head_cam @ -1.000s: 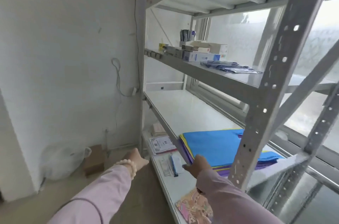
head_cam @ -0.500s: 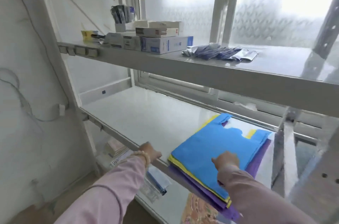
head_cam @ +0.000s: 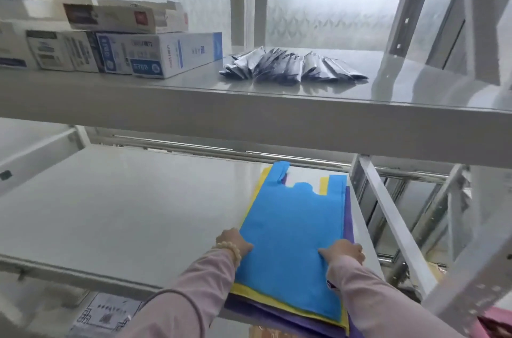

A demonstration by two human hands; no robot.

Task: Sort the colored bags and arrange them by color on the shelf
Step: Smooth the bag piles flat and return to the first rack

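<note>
Blue bag (head_cam: 291,226) tops mixed yellow-purple stack (head_cam: 245,290) on shelf (head_cam: 124,213) | sorting judged unstarted, every colour left | left hand (head_cam: 234,243), right hand (head_cam: 343,250) at stack edges, fingers curled, grip unclear

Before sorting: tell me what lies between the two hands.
Head view: the flat blue fabric bag, top of the stack, fills the stretch between the left hand and the right hand; nothing else lies on it.

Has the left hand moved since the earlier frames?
Yes. Along the shelf, the left hand has gone right to the blue bag, whose left edge it now touches.
</note>
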